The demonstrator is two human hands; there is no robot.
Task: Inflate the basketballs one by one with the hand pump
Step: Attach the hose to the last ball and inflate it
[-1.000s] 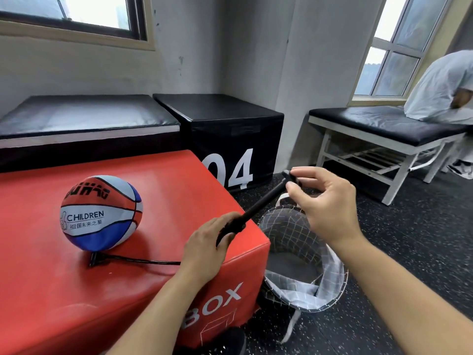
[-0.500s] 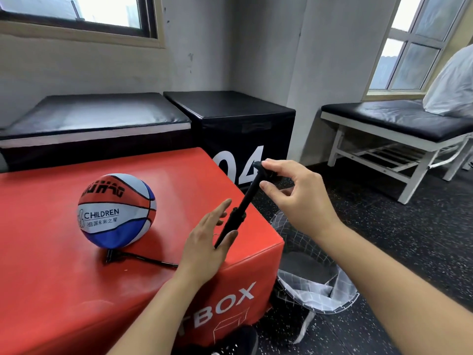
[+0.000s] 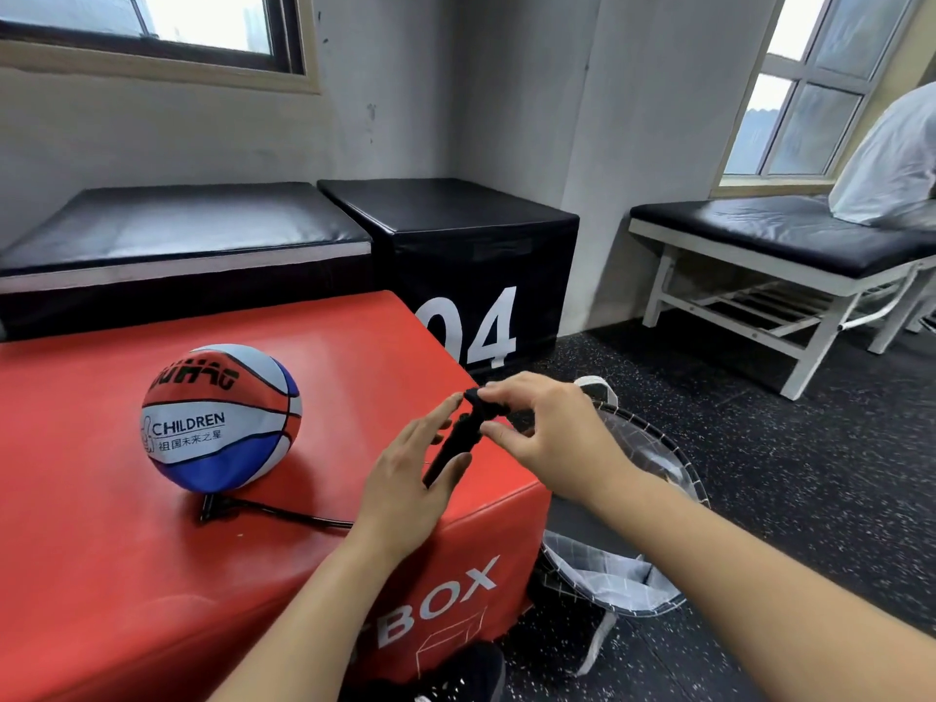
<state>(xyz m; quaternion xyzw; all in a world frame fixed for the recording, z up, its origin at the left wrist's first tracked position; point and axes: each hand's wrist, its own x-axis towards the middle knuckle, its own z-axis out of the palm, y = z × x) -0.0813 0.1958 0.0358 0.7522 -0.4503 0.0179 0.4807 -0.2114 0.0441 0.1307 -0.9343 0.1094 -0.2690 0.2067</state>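
Pumping air into a half-soft ball (image 3: 221, 417) on the red box (image 3: 91, 575), you pinch the pump's (image 3: 452, 444) handle in your right hand (image 3: 544, 438) near the bottom of a stroke, while your left hand (image 3: 407, 486) steadies the barrel with fingers held straight, thumb beside it. A black hose (image 3: 283, 510) runs from the pump to the ball's underside, where the needle cannot be seen. The ball looks dented and needs more air. Next comes a straight pull up, with the barrel held firm. A checked basket (image 3: 653, 504) stands on the floor beside the box.
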